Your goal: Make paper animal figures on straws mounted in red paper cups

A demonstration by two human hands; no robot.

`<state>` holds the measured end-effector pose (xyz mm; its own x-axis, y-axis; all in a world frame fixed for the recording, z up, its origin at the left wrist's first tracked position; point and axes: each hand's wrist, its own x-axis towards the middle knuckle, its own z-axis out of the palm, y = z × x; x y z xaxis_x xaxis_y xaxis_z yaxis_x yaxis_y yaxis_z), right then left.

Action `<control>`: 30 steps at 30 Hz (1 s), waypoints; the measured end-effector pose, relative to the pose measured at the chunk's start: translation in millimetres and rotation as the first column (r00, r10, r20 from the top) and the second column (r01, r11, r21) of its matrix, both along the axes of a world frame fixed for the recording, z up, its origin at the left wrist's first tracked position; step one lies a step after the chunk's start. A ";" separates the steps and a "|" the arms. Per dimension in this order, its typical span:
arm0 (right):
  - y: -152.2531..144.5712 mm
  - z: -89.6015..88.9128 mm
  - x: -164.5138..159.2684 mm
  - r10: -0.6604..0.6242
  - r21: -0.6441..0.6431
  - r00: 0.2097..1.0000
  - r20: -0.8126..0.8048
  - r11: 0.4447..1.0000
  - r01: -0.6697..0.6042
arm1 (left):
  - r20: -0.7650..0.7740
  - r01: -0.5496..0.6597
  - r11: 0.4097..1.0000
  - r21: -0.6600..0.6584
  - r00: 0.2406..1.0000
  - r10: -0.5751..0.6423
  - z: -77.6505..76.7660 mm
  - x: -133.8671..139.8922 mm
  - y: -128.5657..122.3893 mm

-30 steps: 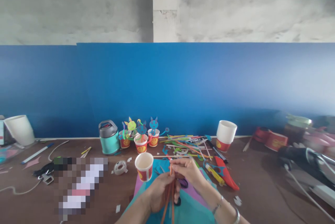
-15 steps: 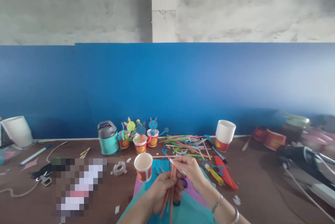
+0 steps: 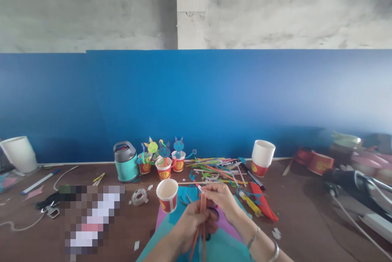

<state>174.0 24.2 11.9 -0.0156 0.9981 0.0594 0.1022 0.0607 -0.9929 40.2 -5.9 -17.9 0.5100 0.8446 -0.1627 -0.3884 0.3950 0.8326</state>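
Note:
My left hand [image 3: 196, 221] is closed around narrow orange strips [image 3: 203, 239], whose lower ends hang below the fingers. At their upper ends, my right hand [image 3: 219, 196] pinches with thumb and fingertips. Beneath the hands lie sheets of teal paper [image 3: 167, 235] and purple paper [image 3: 228, 227]. Scissors [image 3: 214, 212] with dark handles are partly hidden behind the left hand. An open paper cup [image 3: 167, 198], white inside with a red lower band, stands just left of the hands. A pen with a white end [image 3: 199, 187] is mostly covered by my right hand.
Cups with paper cat figures [image 3: 163, 164] stand behind, near a teal flask [image 3: 126, 164]. A pile of coloured strips [image 3: 217, 172] lies farther back. Stacked cups [image 3: 263, 158], a red pouch [image 3: 265, 205], a yellow cutter [image 3: 249, 204] and a tape roll [image 3: 139, 197] are around.
The lower ends of the orange strips have swung slightly right, and my left fingers have shifted along them. My right hand stays at the top, covering more of the pen.

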 end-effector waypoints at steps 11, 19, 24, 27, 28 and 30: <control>3.0 -7.6 -2.9 0.063 -0.060 0.991 -0.122 0.996 -0.071 | -0.106 -0.131 0.990 -0.050 0.986 0.125 1.8 7.6 -3.9; 3.8 -14.4 -5.0 0.038 -0.062 0.994 -0.098 0.997 -0.044 | -0.222 -0.108 0.990 0.094 0.967 0.127 -14.5 11.7 2.1; 4.3 -15.5 -6.3 0.028 -0.089 0.994 -0.107 0.995 -0.038 | -0.189 -0.108 0.990 0.090 0.974 0.124 -8.3 9.2 -0.9; 3.5 -13.6 -6.3 0.036 -0.081 0.991 -0.127 0.996 -0.047 | -0.181 -0.118 0.991 0.057 0.975 0.127 -0.4 8.7 -3.7; 3.3 -13.1 -6.1 0.038 -0.076 0.990 -0.135 0.996 -0.049 | -0.188 -0.116 0.993 0.033 0.975 0.120 1.6 8.7 -4.3; 3.0 -13.0 -5.6 0.042 -0.074 0.988 -0.145 0.996 -0.053 | -0.208 -0.111 0.994 -0.006 0.972 0.107 4.3 8.6 -4.6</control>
